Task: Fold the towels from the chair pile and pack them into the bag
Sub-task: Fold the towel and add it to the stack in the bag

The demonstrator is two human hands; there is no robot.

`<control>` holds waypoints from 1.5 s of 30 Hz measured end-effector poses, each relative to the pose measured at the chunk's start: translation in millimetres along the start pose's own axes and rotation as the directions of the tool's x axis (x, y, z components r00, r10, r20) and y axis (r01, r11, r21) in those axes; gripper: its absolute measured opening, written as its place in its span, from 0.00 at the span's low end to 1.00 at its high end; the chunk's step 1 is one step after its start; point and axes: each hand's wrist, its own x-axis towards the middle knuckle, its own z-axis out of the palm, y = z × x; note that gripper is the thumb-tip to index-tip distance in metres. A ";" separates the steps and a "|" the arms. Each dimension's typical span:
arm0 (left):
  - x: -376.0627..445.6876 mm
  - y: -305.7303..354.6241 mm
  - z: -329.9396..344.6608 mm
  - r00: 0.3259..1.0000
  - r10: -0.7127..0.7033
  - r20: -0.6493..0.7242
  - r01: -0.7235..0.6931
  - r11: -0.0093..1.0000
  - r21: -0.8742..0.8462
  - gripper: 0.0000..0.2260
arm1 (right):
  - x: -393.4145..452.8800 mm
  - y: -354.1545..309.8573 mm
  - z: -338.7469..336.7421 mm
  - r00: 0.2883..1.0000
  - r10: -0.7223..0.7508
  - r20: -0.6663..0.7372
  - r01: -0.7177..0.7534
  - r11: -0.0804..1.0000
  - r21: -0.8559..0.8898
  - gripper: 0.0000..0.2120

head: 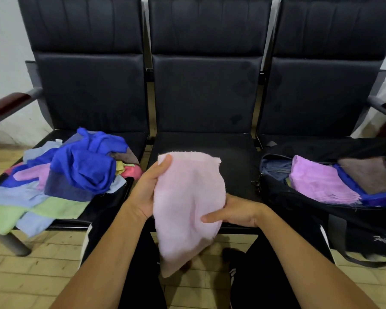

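A pale pink towel (187,206) is held up over the middle seat (236,152); its upper left edge is gripped by the left hand (149,188) and its right side is pinched by the right hand (232,211). A black bag (310,219) is set open on the right seat, and folded towels are packed inside: a lilac one (316,181) on top, blue and brown ones beside it. A loose pile of towels (60,179) is heaped on the left seat.
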 end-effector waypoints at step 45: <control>29.3 -19.3 -15.4 0.965 0.260 0.026 -0.252 0.898 0.361 0.17 | -19.1 -25.5 -16.3 0.781 -0.209 -0.588 0.383 0.904 0.188 0.14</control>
